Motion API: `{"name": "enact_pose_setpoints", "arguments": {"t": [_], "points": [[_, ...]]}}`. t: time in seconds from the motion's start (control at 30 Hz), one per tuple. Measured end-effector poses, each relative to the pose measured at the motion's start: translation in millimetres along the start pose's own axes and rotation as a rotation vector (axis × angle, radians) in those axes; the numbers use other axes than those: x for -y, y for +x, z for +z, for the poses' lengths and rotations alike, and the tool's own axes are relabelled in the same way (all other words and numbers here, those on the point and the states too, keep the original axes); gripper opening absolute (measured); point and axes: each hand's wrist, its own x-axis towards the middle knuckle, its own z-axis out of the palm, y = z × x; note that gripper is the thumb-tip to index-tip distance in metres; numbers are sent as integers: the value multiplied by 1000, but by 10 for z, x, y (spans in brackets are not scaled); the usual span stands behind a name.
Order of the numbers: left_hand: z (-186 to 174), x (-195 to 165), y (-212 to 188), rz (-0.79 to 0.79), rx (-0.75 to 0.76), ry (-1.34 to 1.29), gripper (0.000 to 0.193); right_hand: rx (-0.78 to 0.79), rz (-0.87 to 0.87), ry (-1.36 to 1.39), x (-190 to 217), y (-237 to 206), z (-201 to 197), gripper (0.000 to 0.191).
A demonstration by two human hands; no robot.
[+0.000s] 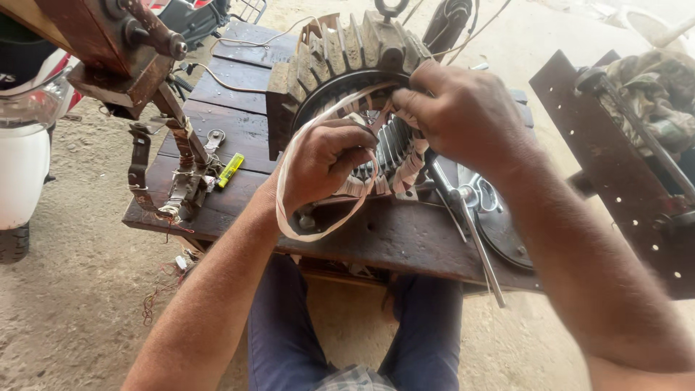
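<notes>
Stator (340, 65): one, two hands (329, 163) gripping tape (289, 163).

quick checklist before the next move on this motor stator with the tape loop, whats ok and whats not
1. Left hand grips the white tape loop at the stator's mouth: ok.
2. Right hand pinches the windings at the top of the bore: ok.
3. Finned stator housing sits flat on the dark wooden bench: cannot tell, no clamp visible.
4. Slack of the loop hangs over the bench's front edge, apart from the tools: ok.
5. Metal rod tool sticks out past the bench edge near the right forearm: not ok.
6. Yellow lighter lies well clear of both hands: ok.
</notes>
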Motion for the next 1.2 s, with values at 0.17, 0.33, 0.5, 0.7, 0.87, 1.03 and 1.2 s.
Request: {"name": "enact_pose_setpoints", "arguments": {"t": [0.17,0.33,0.5,0.7,0.87,1.03,1.2], "points": [[-2,-41,-6,-90,9,33,12,121,-219,-378,-24,169,-44,1],[14,-61,-12,-98,-13,91,12,56,-230,-320,-213,112,70,16],[12,-3,-30,-108,0,73,13,-209,366,408,-235,-56,342,12],[7,88,-24,-110,29,-15,10,-118,901,999,-33,-199,174,27],[23,102,-28,-117,27,-16,12,-60,114,211,72,-68,-9,12],[69,71,0,33,-6,84,20,-43,60,-8,61,-79,141,26],[154,-39,57,78,43,148,18,-30,84,229,255,-188,74,24]]}}
